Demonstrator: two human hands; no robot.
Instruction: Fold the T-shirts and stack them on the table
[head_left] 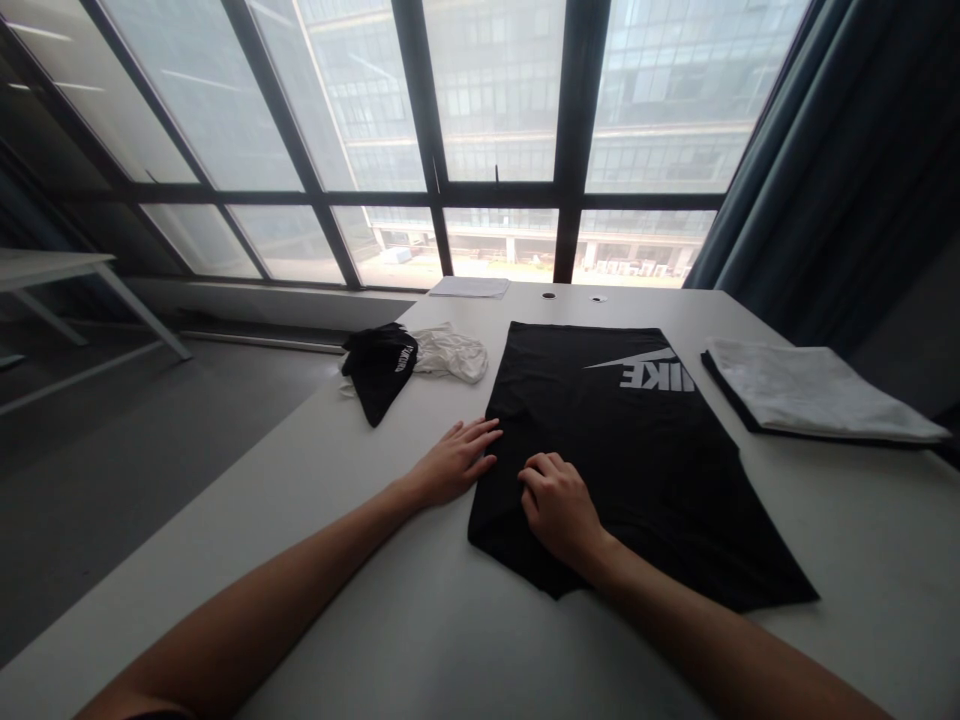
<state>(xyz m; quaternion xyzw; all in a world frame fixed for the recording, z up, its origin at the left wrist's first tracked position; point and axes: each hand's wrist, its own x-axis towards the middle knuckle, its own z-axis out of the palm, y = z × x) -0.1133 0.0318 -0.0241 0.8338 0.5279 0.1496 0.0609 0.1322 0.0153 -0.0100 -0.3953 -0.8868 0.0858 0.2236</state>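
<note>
A black T-shirt [622, 450] lies spread on the white table, its white NIKE lettering upside down to me near the far right part. My left hand [452, 462] rests at the shirt's left edge, open, fingers stretched out and fingertips on the cloth. On the shirt's near left part sits my right hand [559, 508], its fingers curled down and closed on the fabric. The fold of cloth under those fingers is mostly hidden. Slight wrinkles run across the shirt near both hands.
Left of the shirt lie a crumpled black garment [381, 365] with white print and a white one [452, 353]. Folded white cloth over black [817, 390] lies at the right. White sheets [470, 287] rest at the table's [360, 600] far end, before windows. A curtain [810, 170] hangs right.
</note>
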